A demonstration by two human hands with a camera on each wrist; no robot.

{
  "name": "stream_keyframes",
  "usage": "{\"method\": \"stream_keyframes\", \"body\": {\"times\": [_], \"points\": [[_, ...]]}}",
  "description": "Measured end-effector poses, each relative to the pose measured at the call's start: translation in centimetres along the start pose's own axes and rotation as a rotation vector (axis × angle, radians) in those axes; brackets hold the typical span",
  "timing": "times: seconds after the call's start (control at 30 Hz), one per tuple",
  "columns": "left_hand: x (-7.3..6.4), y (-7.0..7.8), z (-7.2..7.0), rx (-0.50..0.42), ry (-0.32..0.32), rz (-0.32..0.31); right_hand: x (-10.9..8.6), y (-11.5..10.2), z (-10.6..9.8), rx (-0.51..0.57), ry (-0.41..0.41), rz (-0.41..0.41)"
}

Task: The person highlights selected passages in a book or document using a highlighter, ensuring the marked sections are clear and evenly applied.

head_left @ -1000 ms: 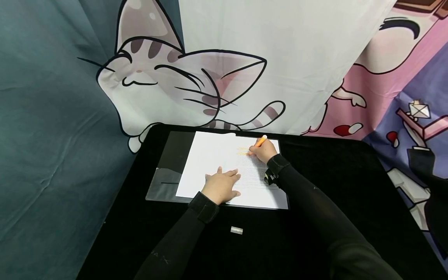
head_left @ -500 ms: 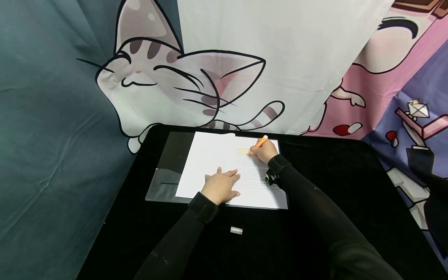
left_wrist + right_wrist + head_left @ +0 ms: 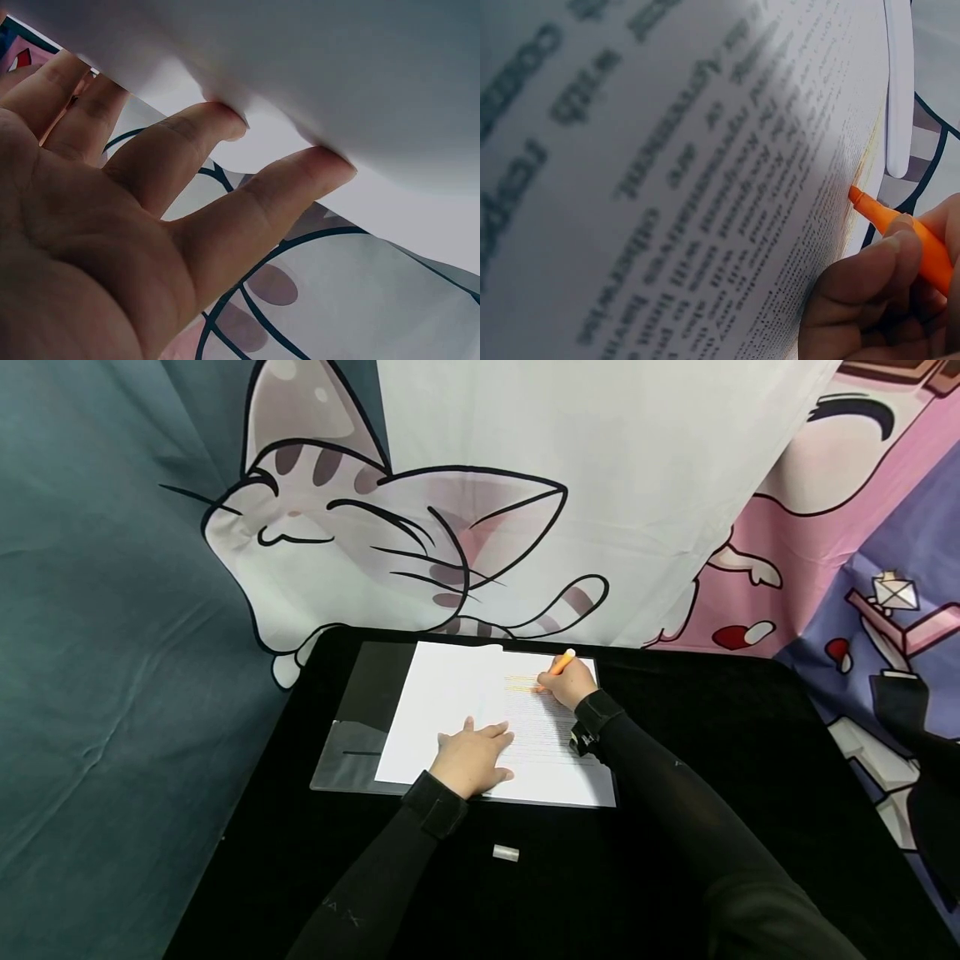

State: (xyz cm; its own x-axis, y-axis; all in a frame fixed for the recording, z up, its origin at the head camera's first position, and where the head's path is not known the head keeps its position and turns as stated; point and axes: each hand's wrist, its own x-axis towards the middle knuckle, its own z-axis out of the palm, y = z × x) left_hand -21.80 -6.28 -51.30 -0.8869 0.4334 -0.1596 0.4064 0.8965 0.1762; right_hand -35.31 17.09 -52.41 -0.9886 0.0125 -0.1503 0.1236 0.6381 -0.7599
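An orange highlighter (image 3: pixel 901 229) is pinched between the thumb and fingers of my right hand (image 3: pixel 567 683). In the right wrist view its tip meets the printed page (image 3: pixel 727 150), beside orange-yellow marked lines near the top of the text. My left hand (image 3: pixel 471 762) rests with spread fingers on the lower part of the white sheet (image 3: pixel 442 693), left of the printed text. Up close in the left wrist view, the fingertips (image 3: pixel 330 166) touch the white paper (image 3: pixel 405 202). The right hand hides part of the page's upper right.
Under the papers, a clear and dark folder (image 3: pixel 360 735) sticks out at the left. A small pale cylinder (image 3: pixel 506 853) lies on the black tabletop (image 3: pixel 712 710) nearer the person. A cartoon-printed curtain (image 3: pixel 480 527) hangs behind the table.
The right hand and highlighter have slid very slightly to the right along the text line. The left hand stays in place on the sheet.
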Motion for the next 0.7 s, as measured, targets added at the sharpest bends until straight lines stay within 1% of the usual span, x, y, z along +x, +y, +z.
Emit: {"method": "stream_keyframes", "body": {"times": [0.2,0.23,0.3,0.37,0.43,0.53,0.6,0.7], "points": [[0.0,0.0,0.1,-0.006,0.001,-0.001,4.2,4.9,1.2,-0.006,0.022,-0.030],[0.0,0.1,0.1,-0.005,0.002,-0.001,4.2,4.9,1.2,0.000,0.017,-0.018],[0.0,0.1,0.1,-0.005,0.003,-0.001,4.2,4.9,1.2,0.002,0.023,-0.020],[0.0,0.1,0.1,-0.004,0.005,0.000,3.4,4.4,0.9,0.003,0.022,-0.026],[0.0,0.1,0.1,-0.003,0.005,0.001,2.8,3.8,0.7,0.000,0.032,-0.009],[0.0,0.1,0.1,-0.002,0.007,0.002,3.0,4.0,0.6,-0.010,0.035,-0.004],[0.1,0.1,0.1,-0.002,0.007,0.002,3.7,4.4,0.7,-0.020,0.041,0.007],[0.1,0.0,0.1,-0.005,0.010,0.004,4.4,5.1,0.8,-0.023,0.034,0.002]]}}
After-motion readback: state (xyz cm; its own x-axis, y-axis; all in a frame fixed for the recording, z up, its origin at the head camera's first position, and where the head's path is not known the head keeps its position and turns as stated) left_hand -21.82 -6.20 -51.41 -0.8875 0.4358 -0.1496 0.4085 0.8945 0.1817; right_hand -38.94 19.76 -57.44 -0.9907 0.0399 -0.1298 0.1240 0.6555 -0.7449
